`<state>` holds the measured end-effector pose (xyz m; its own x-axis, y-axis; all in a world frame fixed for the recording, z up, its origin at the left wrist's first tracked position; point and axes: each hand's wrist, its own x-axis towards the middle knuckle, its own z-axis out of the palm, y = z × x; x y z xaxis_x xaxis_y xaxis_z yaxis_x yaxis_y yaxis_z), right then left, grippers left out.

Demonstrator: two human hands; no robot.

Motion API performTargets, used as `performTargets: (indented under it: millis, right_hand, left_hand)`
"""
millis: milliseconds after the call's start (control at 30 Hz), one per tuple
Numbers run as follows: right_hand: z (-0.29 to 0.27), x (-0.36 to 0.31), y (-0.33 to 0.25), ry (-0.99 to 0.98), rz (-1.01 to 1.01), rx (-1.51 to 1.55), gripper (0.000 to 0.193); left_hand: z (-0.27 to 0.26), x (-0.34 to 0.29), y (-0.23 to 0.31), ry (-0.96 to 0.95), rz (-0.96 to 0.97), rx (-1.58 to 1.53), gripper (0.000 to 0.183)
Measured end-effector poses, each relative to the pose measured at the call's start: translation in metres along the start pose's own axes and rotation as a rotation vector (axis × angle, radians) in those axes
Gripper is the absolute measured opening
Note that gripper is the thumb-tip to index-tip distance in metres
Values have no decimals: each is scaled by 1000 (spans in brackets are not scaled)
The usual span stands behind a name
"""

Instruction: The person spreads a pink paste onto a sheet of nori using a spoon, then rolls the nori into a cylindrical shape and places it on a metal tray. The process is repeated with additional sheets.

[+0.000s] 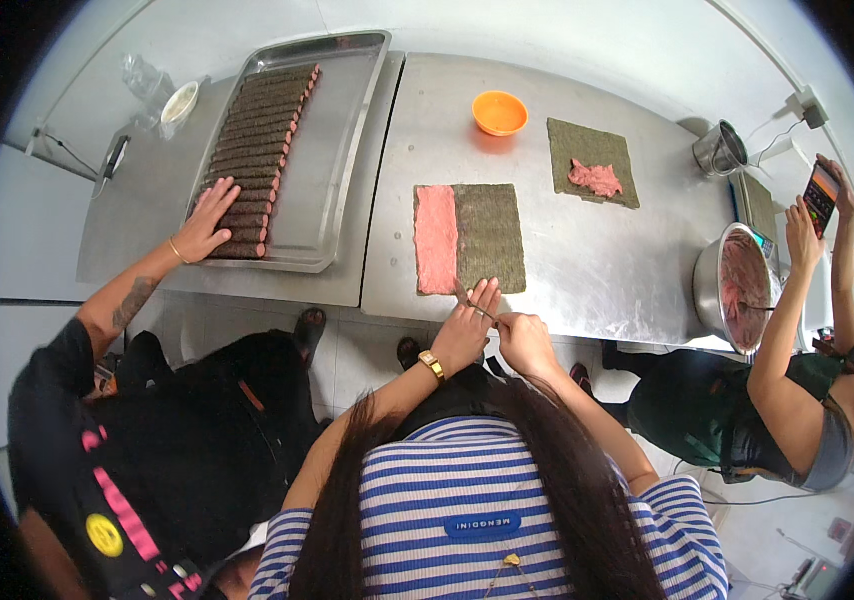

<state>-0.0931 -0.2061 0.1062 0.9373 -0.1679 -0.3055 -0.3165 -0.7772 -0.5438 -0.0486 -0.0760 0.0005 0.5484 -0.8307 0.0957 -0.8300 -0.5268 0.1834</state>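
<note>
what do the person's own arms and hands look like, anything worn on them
Both forearms are bare from the elbow down. The left hand has a gold-coloured wristwatch with a square face on the wrist. The right hand shows no ring or band that can be made out. The upper arms end in short sleeves of a blue and white striped top.

We reach both our arms forward, and our hands meet close together in front of us. Our left arm is bare and bent at the elbow. Our left hand is open, with the fingers held straight and close together, pointing away from us. Our right arm comes in from the other side, bare too. Our right hand is curled, with its finger and thumb pinched together just beside the left fingers. We cannot tell if it holds anything.
</note>
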Motion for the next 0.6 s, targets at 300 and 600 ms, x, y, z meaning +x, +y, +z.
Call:
performTargets:
  millis: [300, 600]
  right_hand:
    - [-25, 3, 5, 68, -175, 233, 18]
    - [-32, 24, 28, -187, -42, 1153, 21]
  left_hand:
    - [-7, -11, 8, -107, 33, -121, 84]
    - [-22, -52, -2, 151, 54, -388, 57]
